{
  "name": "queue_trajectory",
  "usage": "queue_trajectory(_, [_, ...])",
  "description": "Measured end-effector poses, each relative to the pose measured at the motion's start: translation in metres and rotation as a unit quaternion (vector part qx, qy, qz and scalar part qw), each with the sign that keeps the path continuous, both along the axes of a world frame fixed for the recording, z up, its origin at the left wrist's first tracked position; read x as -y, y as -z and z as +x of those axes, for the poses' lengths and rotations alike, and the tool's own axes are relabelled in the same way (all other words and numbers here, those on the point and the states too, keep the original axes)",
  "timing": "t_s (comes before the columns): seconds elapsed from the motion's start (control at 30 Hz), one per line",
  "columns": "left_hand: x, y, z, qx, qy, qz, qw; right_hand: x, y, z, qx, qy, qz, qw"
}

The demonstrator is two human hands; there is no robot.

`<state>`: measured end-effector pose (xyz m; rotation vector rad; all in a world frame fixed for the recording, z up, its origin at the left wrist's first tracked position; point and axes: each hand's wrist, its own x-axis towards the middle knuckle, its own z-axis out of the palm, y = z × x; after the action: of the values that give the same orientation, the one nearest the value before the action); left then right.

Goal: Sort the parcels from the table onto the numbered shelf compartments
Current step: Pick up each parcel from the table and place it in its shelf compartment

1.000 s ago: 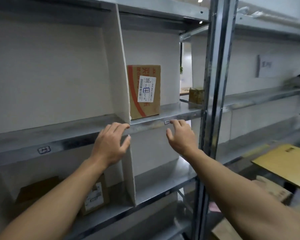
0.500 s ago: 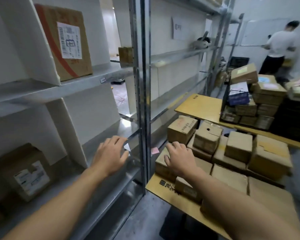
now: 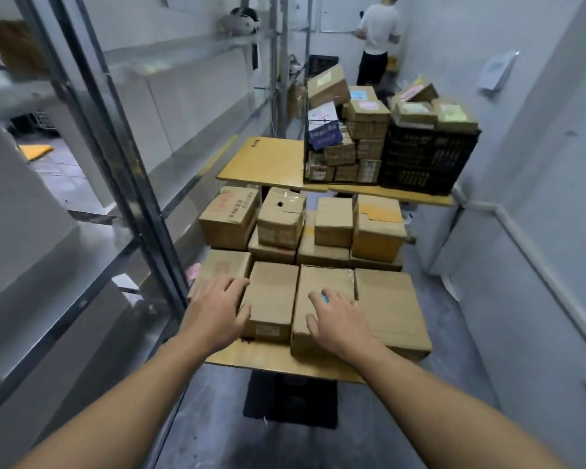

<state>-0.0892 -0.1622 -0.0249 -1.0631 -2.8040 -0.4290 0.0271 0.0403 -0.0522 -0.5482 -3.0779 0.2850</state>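
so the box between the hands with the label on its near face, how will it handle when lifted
The labelled box is probably stiff: its faces look flat and its edges square. It sits flat on the table, so rolling seems unlikely. It is tight against the box on its right, so it may drag when lifted.

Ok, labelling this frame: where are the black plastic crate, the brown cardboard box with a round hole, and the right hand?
Black plastic crate (image 3: 427,157), head view, front wall.
Brown cardboard box with a round hole (image 3: 291,205), head view, top face.
Right hand (image 3: 339,319), head view, its back.
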Motion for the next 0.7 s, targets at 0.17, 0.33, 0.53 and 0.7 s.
queue_trajectory(0.17, [-0.074,-0.002,-0.001,0.023,0.028,0.013,0.999,-0.061,-0.008,0.015,-0.023,0.047,-0.005,0.999])
queue_trajectory(0.33, [-0.14,0.022,0.015,0.061,0.071,-0.004,0.996,-0.118,0.007,0.027,-0.001,0.076,-0.016,0.997])
queue_trajectory(0.53, [-0.213,0.059,0.045,0.119,0.077,-0.026,0.99,-0.178,0.044,0.04,0.031,0.102,-0.036,0.994])
queue_trajectory(0.7, [-0.237,0.082,0.062,0.148,0.061,-0.058,0.985,-0.199,0.067,0.051,0.024,0.108,-0.094,0.989])
